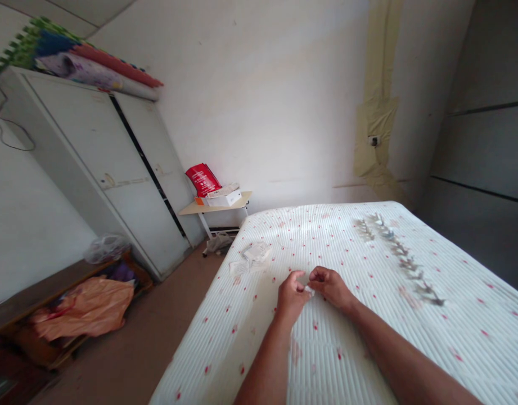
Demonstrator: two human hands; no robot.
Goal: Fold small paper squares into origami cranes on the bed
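Between the fingertips of both hands, just above the mattress, is a small white folded piece of paper [310, 290]. My left hand [289, 293] pinches it from the left, thumb and index finger curled around its edge. From the other side, my right hand [332, 288] has its fingers bent and closed on the paper; the fingers hide most of it. Ahead to the left lies a loose pile of printed paper pieces [257, 253]. Over on the right, small folded paper figures [406, 263], shaped like cranes, stand in a row, with several more at its far end.
The mattress [321, 354] has a white ribbed cover with red dots. Beyond its far left corner, a small table [192, 208] bears a red bag [203, 180] and a white box [225, 198]. A grey cabinet [136, 219] and a low wooden bench [39, 287] stand left.
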